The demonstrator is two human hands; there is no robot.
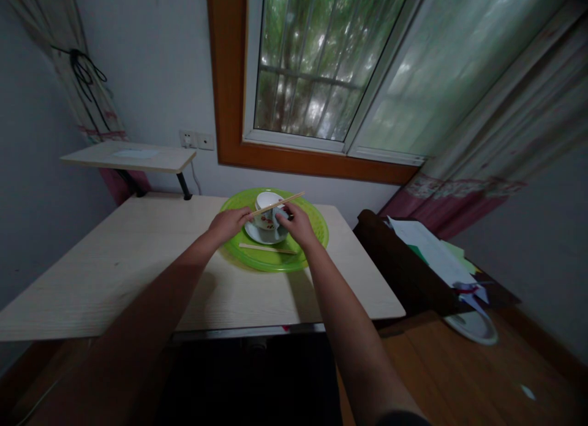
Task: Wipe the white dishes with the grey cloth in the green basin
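Observation:
My left hand [228, 224] is closed on one end of a light wooden chopstick [288, 199], which slants up to the right over a white bowl [269, 198]. Whether it is one stick or a pair is unclear. My right hand [298, 224] pinches a pale, spoon-like piece [279, 218] at the bowl's right side; its shape is partly hidden by the fingers. The bowl has a coloured pattern outside and stands on a white plate [265, 236]. Another chopstick [267, 248] lies in front of the plate, on the round green tray [319, 230].
The tray sits near the back of a pale wooden table [151, 254]. A small raised shelf [133, 156] stands at the table's back left. Right of the table is a dark brown piece of furniture [404, 261] with papers [427, 248] on it. A window [321, 65] is behind.

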